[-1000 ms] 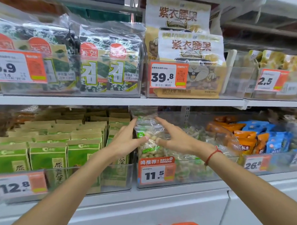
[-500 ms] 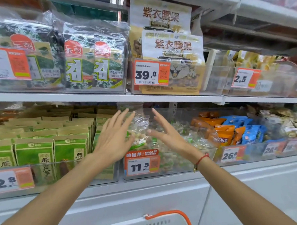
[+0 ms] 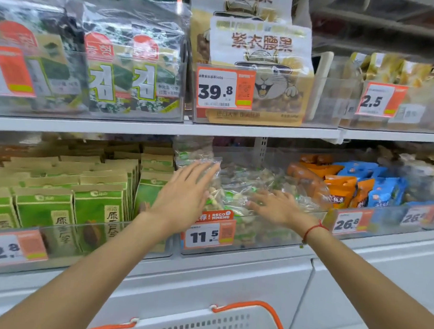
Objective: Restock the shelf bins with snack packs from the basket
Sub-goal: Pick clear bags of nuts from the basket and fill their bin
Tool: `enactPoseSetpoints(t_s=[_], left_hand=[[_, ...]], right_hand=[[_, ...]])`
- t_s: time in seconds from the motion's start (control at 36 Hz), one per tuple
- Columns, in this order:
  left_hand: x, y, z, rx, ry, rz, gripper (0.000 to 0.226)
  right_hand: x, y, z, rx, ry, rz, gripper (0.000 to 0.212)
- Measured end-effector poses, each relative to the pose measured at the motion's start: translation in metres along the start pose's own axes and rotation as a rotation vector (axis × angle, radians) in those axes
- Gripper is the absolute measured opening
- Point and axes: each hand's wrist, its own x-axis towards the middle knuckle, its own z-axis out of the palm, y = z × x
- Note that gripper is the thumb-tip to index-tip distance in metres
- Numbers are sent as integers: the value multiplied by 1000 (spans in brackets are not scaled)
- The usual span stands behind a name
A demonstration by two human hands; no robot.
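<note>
A clear shelf bin (image 3: pixel 270 237) with an 11.5 price tag holds several clear packs of pale nuts with green print. The front pack (image 3: pixel 224 197) stands upright at the bin's left side. My left hand (image 3: pixel 182 192) lies flat against that pack with straight fingers. To its right, my right hand (image 3: pixel 276 206), with a red string at the wrist, rests palm down with spread fingers on the packs lying in the bin. The white basket (image 3: pixel 204 323) with an orange handle shows at the bottom edge, below my arms.
Green boxed packs (image 3: pixel 60 202) fill the bin to the left. Orange and blue packs (image 3: pixel 354 187) fill the bin to the right. The shelf above (image 3: pixel 162 128) carries seaweed packs (image 3: pixel 120 68) and big nut bags (image 3: pixel 260 66). White cabinet fronts run below.
Both hands have let go of the sides of the clear pack. The left hand now lies flat on it and the right hand has dropped onto the packs to the right. The view tilted down.
</note>
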Motion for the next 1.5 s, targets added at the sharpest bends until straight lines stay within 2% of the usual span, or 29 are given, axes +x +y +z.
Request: enactPoseSetpoints(t_s=[0.08,0.14,0.17,0.19,0.25,0.31,0.36,0.44,0.53,0.61,0.67,0.69,0.78,0.89,1.0,1.14,1.22,1.28,1.33,1.44,1.5], left_hand=[[0,4,1,-61,35,-21,61],[-5,5,-5,-106,67,-34,66],[-10,4,-10,-112,83,-35,68],[-16,3,-17,-115,105,-34,69],[-36,-5,-32,-136,178,-63,67],[-64,-26,-45,-152,295,-135,59],[-96,-56,-54,-94,420,-204,54],[-140,-108,-66,16,429,-346,60],[-171,-150,-77,158,305,-483,80],[-180,-179,-83,198,82,-575,105],[-177,-191,-82,209,-68,-582,109],[-174,-195,-83,195,-107,-568,106],[-168,-205,-83,166,-107,-525,100],[-176,-208,-70,176,-15,-523,93],[-173,-210,-63,103,-24,-561,88],[-160,-205,-82,108,-147,-620,101],[-156,-185,-81,75,-52,-570,108],[-150,-169,-75,58,50,-478,104],[-141,-158,-69,63,85,-393,100],[-126,-153,-60,30,68,-347,97],[-122,-154,-55,54,52,-336,97]], right_hand=[[-3,-1,-8,-1,-84,17,52],[-3,-2,-9,59,-111,27,68],[-3,-5,-10,121,-67,44,74],[-6,-9,-10,195,29,63,74],[-22,-22,-11,296,349,52,59],[-47,-45,-17,336,646,-78,41],[-76,-81,-26,358,744,-284,30],[-103,-144,-35,339,632,-556,25],[-93,-208,-35,220,494,-664,37],[-55,-265,-22,24,353,-575,71],[-32,-291,-13,-54,201,-478,91],[-25,-299,-11,-53,143,-435,95],[-20,-309,-13,9,64,-405,93],[-24,-302,-7,62,80,-450,92],[-20,-304,-1,132,82,-418,94],[-19,-299,-13,166,-61,-403,94],[-22,-284,-28,97,-40,-384,95],[-23,-271,-36,37,70,-359,89],[-23,-259,-41,-13,138,-316,77],[-6,-251,-45,-128,164,-232,49],[8,-252,-42,-207,143,-217,47]])
